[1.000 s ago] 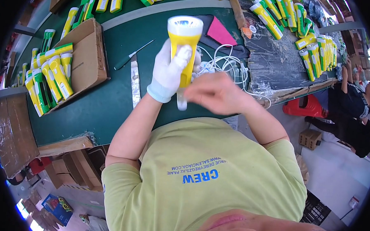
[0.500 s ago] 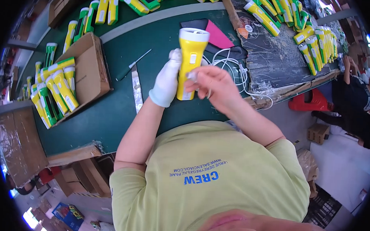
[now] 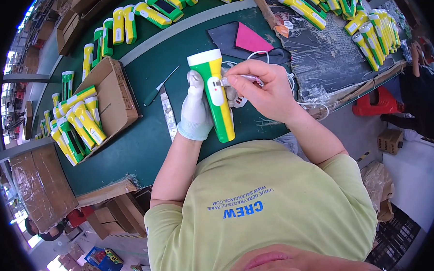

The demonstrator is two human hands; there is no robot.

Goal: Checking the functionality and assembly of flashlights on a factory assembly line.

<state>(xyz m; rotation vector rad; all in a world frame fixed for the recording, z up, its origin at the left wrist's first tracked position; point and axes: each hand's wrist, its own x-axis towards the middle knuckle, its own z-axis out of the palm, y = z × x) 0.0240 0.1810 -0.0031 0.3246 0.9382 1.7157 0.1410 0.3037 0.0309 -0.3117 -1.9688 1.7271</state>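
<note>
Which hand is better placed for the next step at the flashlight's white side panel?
Probably the right hand: its bare fingers pinch a small pale piece close to the white side panel. The left hand, gloved, is taken up with holding the flashlight.

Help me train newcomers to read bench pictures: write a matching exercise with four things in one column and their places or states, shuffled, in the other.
Column one
1. Left hand
2. Right hand
3. Screwdriver
4. Cardboard box

Column two
A. Lies on the green bench near a silvery strip
B. Bare, holding a small pale piece at the flashlight's side
C. Open, with several yellow-and-green torches inside
D. In a white glove, gripping the flashlight

Right pairs: 1-D, 2-B, 3-A, 4-C
</note>
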